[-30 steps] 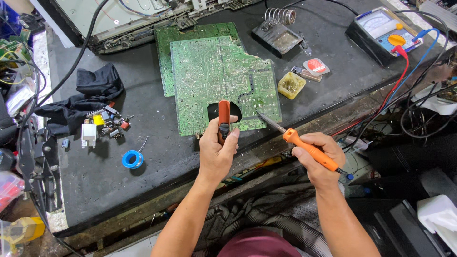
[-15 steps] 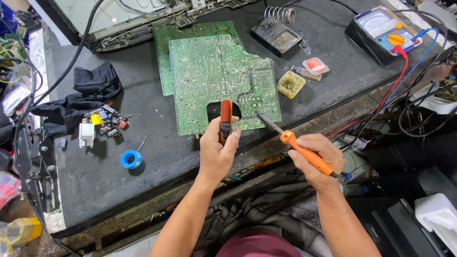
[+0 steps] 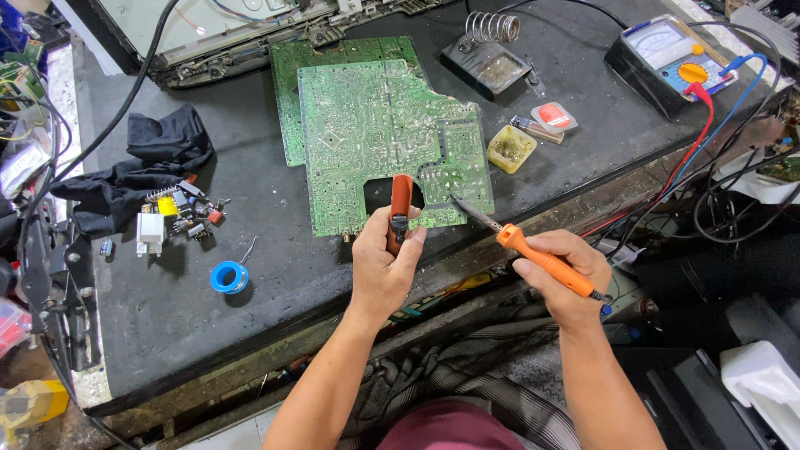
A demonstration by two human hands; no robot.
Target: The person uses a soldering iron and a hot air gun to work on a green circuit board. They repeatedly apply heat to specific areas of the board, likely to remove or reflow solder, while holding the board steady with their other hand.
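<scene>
Two green circuit boards [image 3: 375,133] are lying overlapped, solder side up, on the black workbench [image 3: 275,275] in front of me; the upper one has a square notch cut into its near edge, and both my hands are working right there; my left hand [image 3: 382,267] is wrapping around a red-handled tool [image 3: 401,208], fingers curled tight about its grip, its upper end pointing into that notch; I cannot tell exactly what kind of tool it is; my right hand [image 3: 560,267] is gripping an orange-handled soldering iron [image 3: 525,246] like a pen, thumb and fingers closed on the handle, its dark tip [image 3: 463,207] angling toward the board's near edge and seeming to touch it, just right of the notch; judging by progress, a small heap of loose components [image 3: 179,218] is sitting to the left beside a dark cloth [image 3: 142,167], so some parts look already pulled; a blue spool of solder wire [image 3: 228,277] is lying untouched nearby; a coiled iron stand [image 3: 492,58], a yellow tub of flux [image 3: 511,148] and a multimeter [image 3: 673,62] with red and blue leads are waiting at the far right; the work on this near edge looks to be still underway.
</scene>
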